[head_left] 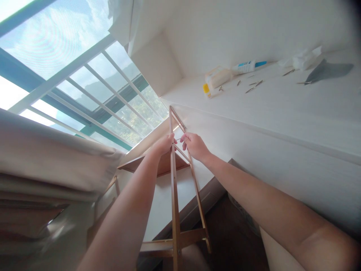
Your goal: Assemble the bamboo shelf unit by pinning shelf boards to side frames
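A slim wooden frame (pixel 174 195) of two long rails and cross bars runs up the middle of the view. My left hand (pixel 165 145) is closed around the left rail near its upper part. My right hand (pixel 194 145) sits just right of it, fingers pinched on a small thin piece, perhaps a screw, at the rail; I cannot make it out. A brown wooden shelf board (pixel 158 165) lies behind the hands.
A white surface (pixel 282 101) to the right carries several loose screws (pixel 254 84), a glue tube (pixel 248 66), a small packet (pixel 216 79) and crumpled plastic (pixel 304 58). A large barred window (pixel 84 86) fills the left. A blurred pale cushion (pixel 47 158) sits at lower left.
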Motion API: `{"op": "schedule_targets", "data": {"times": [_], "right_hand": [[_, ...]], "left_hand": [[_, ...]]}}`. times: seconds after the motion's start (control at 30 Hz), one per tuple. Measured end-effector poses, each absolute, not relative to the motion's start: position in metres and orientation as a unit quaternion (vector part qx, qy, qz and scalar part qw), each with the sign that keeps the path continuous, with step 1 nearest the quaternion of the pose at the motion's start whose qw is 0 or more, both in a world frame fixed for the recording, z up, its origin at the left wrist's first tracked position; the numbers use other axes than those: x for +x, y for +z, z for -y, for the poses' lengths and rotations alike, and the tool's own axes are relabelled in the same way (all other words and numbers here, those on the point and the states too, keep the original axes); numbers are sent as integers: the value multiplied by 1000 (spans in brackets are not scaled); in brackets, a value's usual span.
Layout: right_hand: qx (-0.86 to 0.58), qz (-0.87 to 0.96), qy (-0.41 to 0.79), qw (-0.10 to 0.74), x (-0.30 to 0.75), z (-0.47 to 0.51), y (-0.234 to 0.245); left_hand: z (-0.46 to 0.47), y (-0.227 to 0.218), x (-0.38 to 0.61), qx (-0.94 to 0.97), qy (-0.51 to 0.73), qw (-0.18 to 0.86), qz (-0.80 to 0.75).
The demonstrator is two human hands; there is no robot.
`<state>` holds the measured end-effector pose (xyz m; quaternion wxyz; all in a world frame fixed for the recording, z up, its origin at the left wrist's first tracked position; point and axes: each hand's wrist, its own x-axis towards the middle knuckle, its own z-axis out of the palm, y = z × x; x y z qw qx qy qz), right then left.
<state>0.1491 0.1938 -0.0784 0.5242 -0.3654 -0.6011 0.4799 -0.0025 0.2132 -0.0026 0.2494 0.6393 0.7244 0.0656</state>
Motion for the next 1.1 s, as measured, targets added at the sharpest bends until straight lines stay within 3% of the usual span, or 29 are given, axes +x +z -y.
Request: {"op": "schedule_targets", "data": {"times": [0.3, 1.1], "right_hand": [[-360, 659, 400, 526, 157, -197, -80], [-349, 685, 371, 520, 157, -201, -80]], "left_hand": [[-217, -8, -6, 631, 73, 269, -724], [-216, -8, -8, 641, 75, 269, -715]]}}
